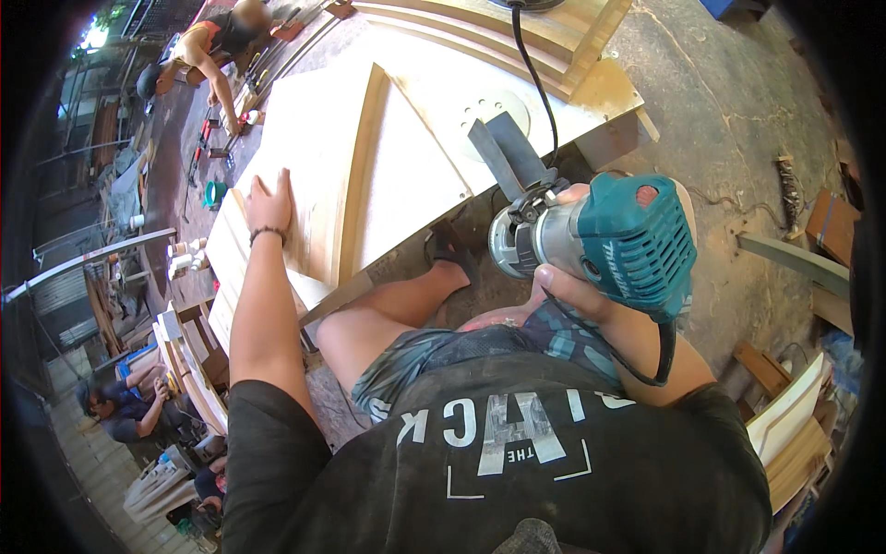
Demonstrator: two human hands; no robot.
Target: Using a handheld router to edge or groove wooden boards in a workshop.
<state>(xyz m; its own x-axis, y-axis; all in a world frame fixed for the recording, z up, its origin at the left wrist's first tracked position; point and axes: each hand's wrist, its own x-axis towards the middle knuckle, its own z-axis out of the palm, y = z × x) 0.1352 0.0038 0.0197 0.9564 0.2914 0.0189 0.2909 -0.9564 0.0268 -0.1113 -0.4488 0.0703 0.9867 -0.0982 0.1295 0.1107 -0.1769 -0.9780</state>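
My left hand [269, 210] rests with fingers extended on a pale wooden workpiece [321, 138] that has a raised strip along it, on the white bench top [415, 157]. My right hand [577, 291] grips a teal and silver trim router [628, 249] with a black cord, held above my lap near the bench's front edge. A dark metal guide plate [506, 152] sticks out from the router over a perforated round disc on the bench; most of my right palm is hidden behind the tool.
Stacked wooden boards [563, 46] lie at the bench's back right. A co-worker [203, 51] reaches toward clamps at upper left; other people [134, 406] work among timber at lower left. Wooden offcuts [784, 443] and a plank [789, 258] are at right.
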